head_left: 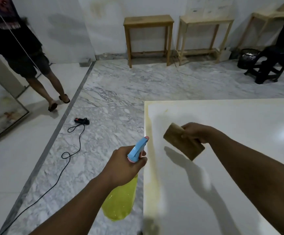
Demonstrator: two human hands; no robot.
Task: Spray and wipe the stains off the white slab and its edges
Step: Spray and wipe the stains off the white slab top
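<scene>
Left hand (126, 167) grips the spray bottle (120, 200) at the neck, fingers curled round it just under the blue head. One finger sits at the front by the trigger; whether it is squeezing cannot be told. The bottle is held in the air over the marble floor (112, 99), just left of the white slab (239, 129). Its long axis is tilted: the yellow-green body hangs down toward the person and the head sits up and away. The pink nozzle (146, 138) points away and slightly right, toward the slab's left edge.

Right hand (195, 133) holds a brown sponge (180, 141) by one long side, with the fingers curled over the top and the thumb underneath. The sponge is a flat rectangular block. Its long axis runs from far-left to near-right, and its broad face is tilted toward the camera. It hangs above the slab near the left edge and seems clear of the surface, with its shadow (176, 155) cast just below it.

The slab fills the lower right. A yellowish stain (150, 167) runs along its left edge and round the far-left corner.

A black power strip (81, 120) lies on the floor with its cord (66, 155) looping toward the near left. Two wooden tables (148, 21) stand against the far wall. A black stool (270, 65) and a bin (248, 58) are at far right. Another person (53, 85) in sandals stands at far left, beside a leaning mirror (2, 99).
</scene>
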